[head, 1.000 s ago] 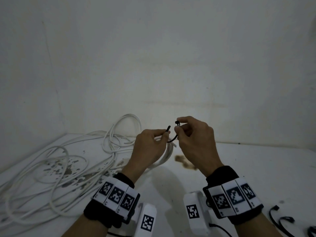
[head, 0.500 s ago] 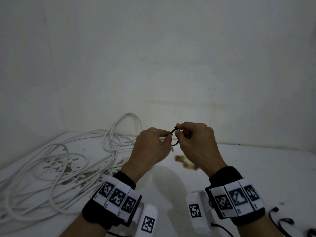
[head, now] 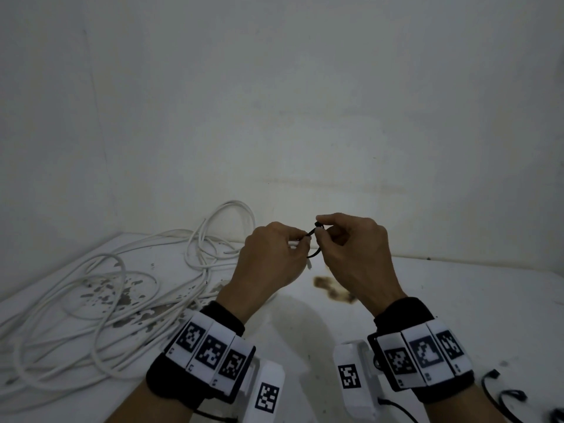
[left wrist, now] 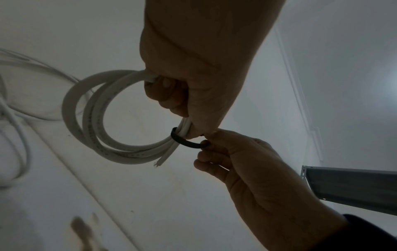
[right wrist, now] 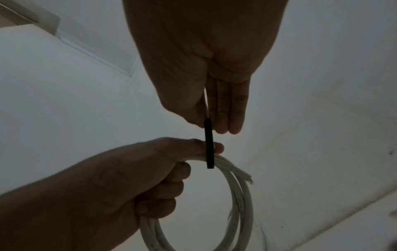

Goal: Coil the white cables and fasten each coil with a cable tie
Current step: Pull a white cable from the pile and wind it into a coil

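Above a stained white tabletop [head: 457, 300] strewn with loose white cables [head: 91, 300], my left hand [head: 268, 264] grips a small white cable coil [left wrist: 94, 122] in curled fingers, while my right hand [head: 351, 257] pinches the black cable tie [left wrist: 187, 141] looped around the coil's bundled strands.

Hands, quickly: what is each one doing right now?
Left hand: grips the cable coil.
Right hand: pinches the cable tie looped round the coil.
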A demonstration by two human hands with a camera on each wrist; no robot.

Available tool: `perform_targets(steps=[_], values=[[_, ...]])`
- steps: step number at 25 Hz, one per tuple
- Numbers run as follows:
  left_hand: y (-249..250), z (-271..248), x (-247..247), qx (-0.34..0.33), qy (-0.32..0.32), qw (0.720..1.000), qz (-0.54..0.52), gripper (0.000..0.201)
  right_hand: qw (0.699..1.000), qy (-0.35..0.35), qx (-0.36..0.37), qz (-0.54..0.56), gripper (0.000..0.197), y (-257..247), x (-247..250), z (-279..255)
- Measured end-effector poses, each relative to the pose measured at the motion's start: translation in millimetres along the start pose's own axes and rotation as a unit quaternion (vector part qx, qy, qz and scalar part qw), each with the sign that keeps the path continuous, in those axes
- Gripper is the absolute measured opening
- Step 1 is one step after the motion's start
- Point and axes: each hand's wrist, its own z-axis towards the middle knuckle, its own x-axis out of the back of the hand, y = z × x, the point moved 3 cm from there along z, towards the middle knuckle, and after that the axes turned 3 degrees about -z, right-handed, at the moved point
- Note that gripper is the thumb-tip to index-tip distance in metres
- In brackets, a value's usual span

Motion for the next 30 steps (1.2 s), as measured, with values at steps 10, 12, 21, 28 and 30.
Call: perform_targets(steps=[10, 12, 21, 28, 30], values=[[2.9, -2.9, 0.0, -0.008, 0.007, 1.0, 0.002, 0.022, 1.0, 0.0, -0.004, -0.008, 0.015, 6.9, -0.9, 0.2], [3.5, -2.6, 1.7, -0.013, 0.011, 1.0, 0.005, 0.021, 1.0, -0.022, -0.017, -0.01, 0.012, 8.8, -0.8, 1.6], [16.4, -5.9, 11.0, -0.133, -0.026, 0.988, -0.072, 0.023, 0.933, -0.118, -0.159, 0.3, 0.013, 12.8, 12.1, -0.5], [8.7, -4.3, -5.9, -0.093, 0.021, 0.981, -0.172, 0.025, 0.99, 0.067, -0.065, 0.107, 0.013, -2.6, 29.3, 3.3], [-2.9, -2.6, -6.4, -0.053, 0.037, 0.979, -0.192, 0.026, 0.986, 0.072, -0.082, 0.127, 0.014, -8.4, 33.5, 1.5]])
